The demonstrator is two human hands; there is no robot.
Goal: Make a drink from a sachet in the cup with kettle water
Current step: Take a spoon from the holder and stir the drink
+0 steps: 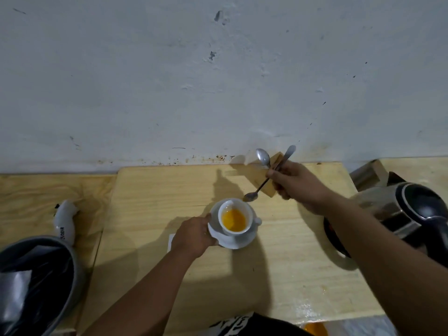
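White ceramic cup (234, 219) on matching white saucer (238, 242), mid pale wooden bench (278, 263), part-filled with orange liquid. Powder and water look already in; stirring judged the step in hand.

Left hand (194, 236) at the saucer's left rim, fingers (208, 218) closed on its edge, probably to steady the cup against stirring.

Right hand (288, 180) up and behind-right of the cup, fingers wrapped round the stem of a slim steel teaspoon (263, 185). Handle points up toward the wall; bowl hangs just above and beside the cup's far-right rim, not yet in the liquid. A second spoon (263, 157) stands in a small wooden block (266, 187) behind that hand.

Steel kettle with black lid (417, 209) rests far right, well apart, under the right forearm.
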